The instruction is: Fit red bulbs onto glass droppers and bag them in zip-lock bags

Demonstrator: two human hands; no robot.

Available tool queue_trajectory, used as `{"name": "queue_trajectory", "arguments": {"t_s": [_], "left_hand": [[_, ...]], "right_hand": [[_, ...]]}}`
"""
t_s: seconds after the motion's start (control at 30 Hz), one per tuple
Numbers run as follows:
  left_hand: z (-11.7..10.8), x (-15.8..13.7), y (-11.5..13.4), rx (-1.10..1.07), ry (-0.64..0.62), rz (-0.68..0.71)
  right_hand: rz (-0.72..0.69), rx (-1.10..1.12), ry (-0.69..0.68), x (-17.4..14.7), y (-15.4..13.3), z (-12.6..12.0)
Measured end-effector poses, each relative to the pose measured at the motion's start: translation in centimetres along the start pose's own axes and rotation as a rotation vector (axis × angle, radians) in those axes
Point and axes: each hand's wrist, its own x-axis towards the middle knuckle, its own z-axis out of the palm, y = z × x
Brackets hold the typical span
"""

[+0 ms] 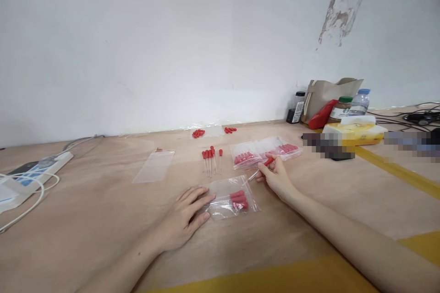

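Note:
A clear zip bag (222,213) lies flat in front of me with several red-bulbed droppers (239,199) inside. My left hand (187,213) rests on the bag's left end, fingers stretched and spread. Between the fingers of my right hand (275,176) is a glass dropper (268,161), held by its red rubber bulb. Its glass tube points down and left, with the tip at the bag's upper right edge; whether it is inside cannot be made out. Beyond the bag, several loose droppers (209,155) lie side by side. Filled bags (264,151) overlap just behind my right hand.
An unfilled zip bag (154,167) lies left of the loose droppers. Red bulbs (198,133) sit near the wall. A power strip (34,181) with white cables is at left. Bottles, a beige bag (330,96) and a yellow tissue pack (357,132) stand at right.

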Motion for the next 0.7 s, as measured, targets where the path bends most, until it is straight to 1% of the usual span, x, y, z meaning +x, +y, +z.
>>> {"name": "queue_trajectory", "arguments": {"t_s": [0.1, 0.2, 0.27, 0.37, 0.43, 0.7], "left_hand": [[-0.1, 0.0, 0.1, -0.008, -0.01, -0.011], [-0.2, 0.0, 0.3, -0.029, -0.005, -0.031], [-0.3, 0.1, 0.4, -0.04, 0.004, -0.033], [-0.5, 0.1, 0.5, -0.044, 0.008, -0.031], [-0.5, 0.2, 0.5, -0.041, 0.006, -0.032], [-0.3, 0.2, 0.5, -0.043, 0.03, -0.026]], "right_hand": [[0.111, 0.101, -0.091, -0.8, -0.3, 0.2], [0.158, 0.082, -0.187, -1.2, -0.6, 0.1], [0.145, -0.008, -0.233, -1.3, -0.9, -0.2], [0.126, -0.155, -0.358, -1.3, -1.3, -0.7], [0.102, -0.208, -0.414, -1.3, -1.4, -0.9], [-0.043, -0.338, -0.513, -1.3, -0.8, 0.0]]}}
